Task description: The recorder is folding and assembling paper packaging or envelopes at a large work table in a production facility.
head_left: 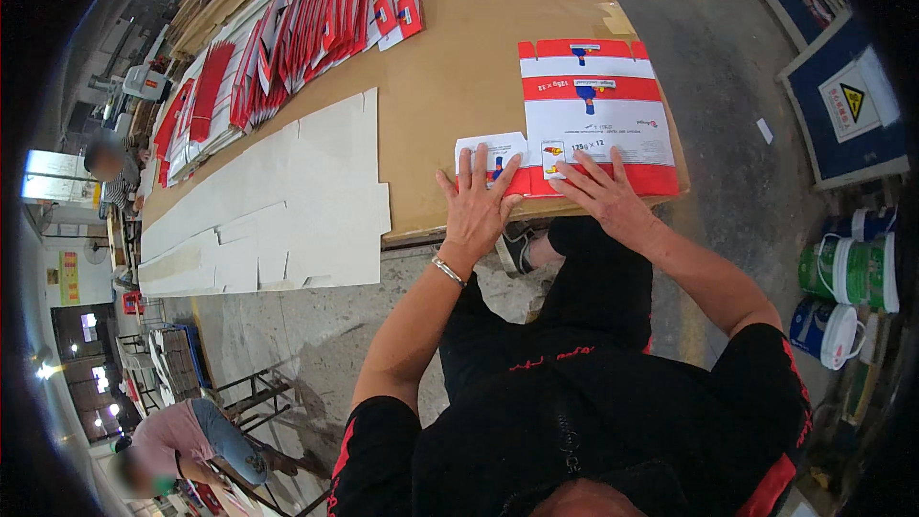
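Note:
A red and white printed cardboard box blank [598,117] lies at the near right corner of the table, with slots cut along its far edge. My left hand [477,209] rests with fingers spread on its small left flap [507,147]. On the panel's near red strip, my right hand [605,193] lies flat, fingers stretched out and pointing up-left. Neither hand grips anything. A bracelet circles my left wrist.
Several folded red and white cartons [306,38] stand in a leaning row at the table's far left. White unprinted cardboard sheets [325,201] overlap on the brown tabletop [459,57]. Buckets [847,273] stand at the right. Another person [182,436] works at lower left.

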The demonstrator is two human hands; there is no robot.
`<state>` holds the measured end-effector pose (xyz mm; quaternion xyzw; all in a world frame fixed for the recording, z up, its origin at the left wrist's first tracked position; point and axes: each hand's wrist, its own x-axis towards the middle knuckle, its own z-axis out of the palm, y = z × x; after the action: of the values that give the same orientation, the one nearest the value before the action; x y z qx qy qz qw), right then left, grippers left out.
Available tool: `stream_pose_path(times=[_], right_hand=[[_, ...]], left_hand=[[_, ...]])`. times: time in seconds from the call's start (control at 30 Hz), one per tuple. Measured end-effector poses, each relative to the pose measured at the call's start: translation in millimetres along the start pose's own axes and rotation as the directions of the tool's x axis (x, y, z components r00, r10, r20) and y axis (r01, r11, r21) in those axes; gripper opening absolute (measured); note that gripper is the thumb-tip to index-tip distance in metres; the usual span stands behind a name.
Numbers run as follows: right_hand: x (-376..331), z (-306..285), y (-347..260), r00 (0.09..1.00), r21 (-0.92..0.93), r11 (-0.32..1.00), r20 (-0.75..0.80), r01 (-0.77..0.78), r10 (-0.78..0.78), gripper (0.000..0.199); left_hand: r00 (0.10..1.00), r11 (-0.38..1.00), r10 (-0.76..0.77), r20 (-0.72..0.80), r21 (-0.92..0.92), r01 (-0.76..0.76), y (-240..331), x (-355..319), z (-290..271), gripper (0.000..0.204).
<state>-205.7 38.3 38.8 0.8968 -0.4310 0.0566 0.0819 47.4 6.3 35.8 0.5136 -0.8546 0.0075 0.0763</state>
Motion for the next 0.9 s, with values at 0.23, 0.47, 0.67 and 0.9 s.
stream_pose_path(times=[0.23,0.47,0.67,0.9], right_hand=[[-1,1,5,0.997,0.071,0.995,0.021,0.068,-0.07,0.055],[-1,2,3,0.998,0.09,0.994,0.02,0.06,-0.062,0.055],[-2,1,3,0.999,0.076,0.996,0.034,0.037,-0.04,0.057],[0,-6,15,0.993,0.113,0.991,0.089,0.068,-0.078,0.059]], left_hand=[[0.993,0.989,0.091,-0.07,-0.11,-0.099,-9,1,2,0.052],[0.999,0.998,-0.016,-0.028,-0.057,0.015,1,-4,3,0.054],[0.998,0.991,-0.055,-0.02,-0.125,0.052,2,-2,5,0.055],[0.985,0.928,-0.17,0.023,-0.333,0.168,6,28,12,0.065]])
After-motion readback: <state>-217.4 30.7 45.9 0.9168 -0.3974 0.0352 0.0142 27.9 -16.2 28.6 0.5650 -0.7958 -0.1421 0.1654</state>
